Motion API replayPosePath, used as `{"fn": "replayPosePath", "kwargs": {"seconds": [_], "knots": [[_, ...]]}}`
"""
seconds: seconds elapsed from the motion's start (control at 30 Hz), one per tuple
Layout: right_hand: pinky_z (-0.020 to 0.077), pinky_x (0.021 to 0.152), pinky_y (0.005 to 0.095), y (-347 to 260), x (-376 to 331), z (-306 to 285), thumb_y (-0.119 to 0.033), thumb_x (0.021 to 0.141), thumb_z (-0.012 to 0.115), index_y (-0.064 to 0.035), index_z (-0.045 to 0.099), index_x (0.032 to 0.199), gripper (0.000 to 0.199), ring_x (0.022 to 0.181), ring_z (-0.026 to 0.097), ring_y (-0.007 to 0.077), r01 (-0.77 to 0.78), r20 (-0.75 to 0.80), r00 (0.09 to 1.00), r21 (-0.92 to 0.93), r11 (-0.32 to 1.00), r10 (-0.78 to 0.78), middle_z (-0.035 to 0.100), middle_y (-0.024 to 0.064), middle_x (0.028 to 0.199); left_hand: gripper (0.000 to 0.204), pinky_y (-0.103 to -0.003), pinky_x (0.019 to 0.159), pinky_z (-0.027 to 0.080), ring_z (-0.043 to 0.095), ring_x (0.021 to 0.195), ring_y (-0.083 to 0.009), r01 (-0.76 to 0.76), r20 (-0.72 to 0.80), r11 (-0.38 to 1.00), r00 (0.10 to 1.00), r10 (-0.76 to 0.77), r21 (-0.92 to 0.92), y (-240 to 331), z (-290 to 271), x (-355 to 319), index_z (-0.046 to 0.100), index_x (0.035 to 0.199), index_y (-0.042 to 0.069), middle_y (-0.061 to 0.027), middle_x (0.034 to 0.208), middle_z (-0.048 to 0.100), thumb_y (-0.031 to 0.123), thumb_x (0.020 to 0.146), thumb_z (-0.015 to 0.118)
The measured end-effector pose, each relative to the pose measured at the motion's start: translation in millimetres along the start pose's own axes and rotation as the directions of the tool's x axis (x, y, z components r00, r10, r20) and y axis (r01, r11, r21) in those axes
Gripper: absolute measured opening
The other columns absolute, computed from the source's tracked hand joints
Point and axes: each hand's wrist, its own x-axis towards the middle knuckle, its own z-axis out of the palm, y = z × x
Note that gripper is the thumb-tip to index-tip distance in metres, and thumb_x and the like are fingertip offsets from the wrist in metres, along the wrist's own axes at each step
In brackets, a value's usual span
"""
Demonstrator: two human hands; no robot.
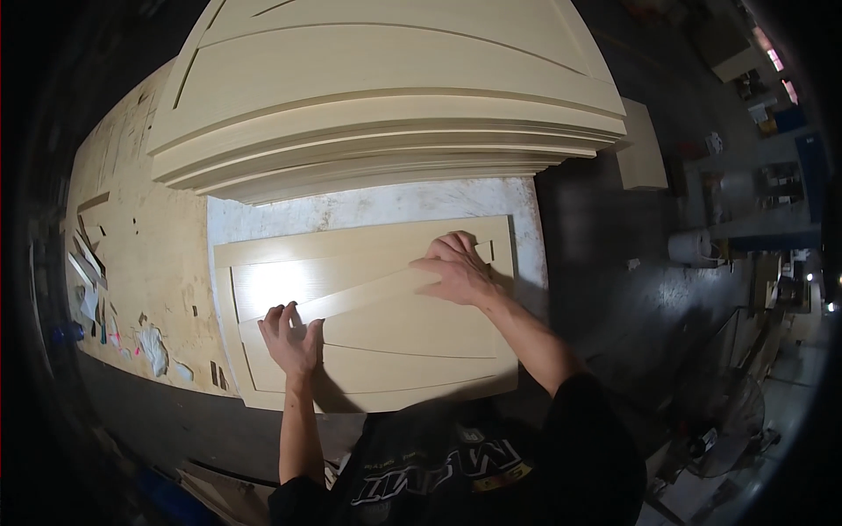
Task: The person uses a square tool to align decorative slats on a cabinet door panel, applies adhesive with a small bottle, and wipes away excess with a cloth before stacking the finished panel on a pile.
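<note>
While the bench (149, 210) at left bears loose scraps (85, 270), a chip carried over could, I judge, scratch the panel (368, 250), which lies flat on a white board (351, 207), just on the near side of the stack (395, 74). Further right, the left hand (293, 344) curls its fingers at the lower end of a slanting strip (364, 298); whether it pinches, I cannot tell. Uneven pressure might bend or crack the thin strip. The right hand (454, 270) bends over the upper end, its hold unclear; a slip there could swing the strip askew.

left hand (293, 342): at pale strip (364, 294) | right hand (456, 272): farther along strip, grip unclear | grooved panel (395, 373): beneath | panel stack (395, 118): beyond
</note>
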Motion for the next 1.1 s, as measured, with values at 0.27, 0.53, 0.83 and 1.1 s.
{"fn": "replayPosePath", "kwargs": {"seconds": [0.27, 0.53, 0.83, 1.1], "knots": [[0.0223, 0.123, 0.0538, 10.4, -3.3, 9.8, -0.039, 0.074, 0.09, -0.0202, 0.08, 0.114, 0.045, 0.122, 0.05, 0.0238, 0.024, 0.0, 1.0, 0.021, 0.999, -0.024, 0.061, -0.0003, 0.107, 0.054, -0.05, 0.107, 0.045, 0.055, 0.124, -0.0399, -0.038, -0.006, 0.999, 0.999, 0.038, 0.016, 8.7, -5.4, -0.9, 0.071, 0.131, 0.006, -0.0198, 0.13, 0.058, 0.028, 0.084, 0.088], [0.0174, 0.125, 0.0551, 6.6, -3.3, 7.1, -0.035, 0.074, 0.088, -0.0191, 0.08, 0.115, 0.044, 0.125, 0.049, 0.0244, 0.016, 0.0, 1.0, 0.038, 0.999, -0.016, 0.062, -0.0003, 0.108, 0.054, -0.06, 0.112, 0.036, 0.056, 0.118, -0.0441, -0.059, -0.026, 0.998, 0.998, 0.059, 0.015, 4.3, -1.9, -1.6, 0.069, 0.127, 0.004, -0.0224, 0.128, 0.059, 0.032, 0.084, 0.086], [0.0152, 0.126, 0.0546, 8.8, -3.2, 6.5, -0.038, 0.075, 0.088, -0.0208, 0.08, 0.114, 0.044, 0.131, 0.047, 0.0245, 0.005, -0.003, 1.0, 0.047, 0.999, -0.004, 0.064, -0.0006, 0.113, 0.054, -0.061, 0.113, 0.037, 0.057, 0.118, -0.0431, -0.06, -0.047, 0.998, 0.997, 0.061, 0.017, 4.7, 0.3, -1.7, 0.071, 0.128, 0.005, -0.0221, 0.128, 0.06, 0.031, 0.083, 0.087], [0.023, 0.124, 0.0601, 8.2, -3.4, 8.1, -0.044, 0.075, 0.089, -0.023, 0.079, 0.118, 0.049, 0.132, 0.049, 0.0252, 0.007, 0.004, 1.0, -0.03, 1.0, -0.007, 0.065, -0.0018, 0.117, 0.053, -0.05, 0.1, 0.046, 0.056, 0.115, -0.0366, -0.12, -0.013, 0.991, 0.993, 0.121, 0.061, 11.5, -6.2, 2.6, 0.073, 0.128, 0.006, -0.0178, 0.127, 0.06, 0.028, 0.082, 0.089]]}}
